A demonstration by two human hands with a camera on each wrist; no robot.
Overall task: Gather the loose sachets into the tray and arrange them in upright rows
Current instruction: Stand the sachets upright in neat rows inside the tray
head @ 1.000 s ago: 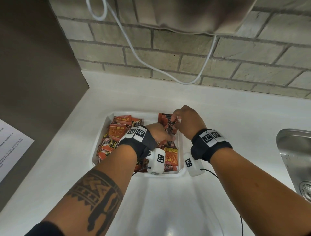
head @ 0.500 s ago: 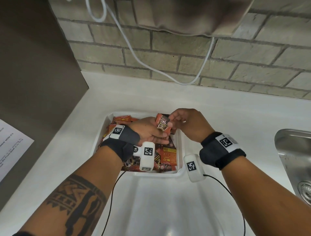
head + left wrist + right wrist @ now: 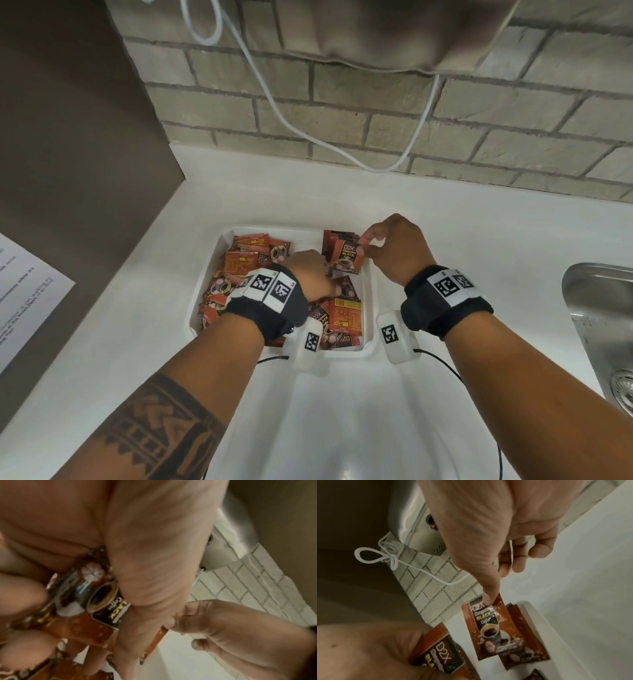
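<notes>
White tray [image 3: 371, 284] on a white tabletop [image 3: 479, 240], below a brick wall [image 3: 376, 120] and beside a steel sink [image 3: 596, 308] at the right. The tray holds many red-brown coffee sachets [image 3: 239, 260]; those on its left side and near edge lie flat or overlapping in a loose pile. At the far right corner a few sachets stand upright, one behind another, their printed faces toward the camera.

Right hand [image 3: 394, 250]: thumb and forefinger pinch the top edge of the front upright sachet [image 3: 347, 257]; the remaining fingers are loosely curled above it. The right wrist view shows the thumb tip on the upper corner of this sachet [image 3: 491, 626], with another sachet standing directly behind it against the tray wall [image 3: 544, 622].

Left hand [image 3: 308, 270]: lowered into the middle of the tray, fingers curled around one or more sachets. The left wrist view shows a packet [image 3: 106, 601] held between thumb and fingers; the number held cannot be told.

A white cable [image 3: 308, 133] hangs in a loop across the wall. A printed sheet [image 3: 24, 298] lies at the far left.
</notes>
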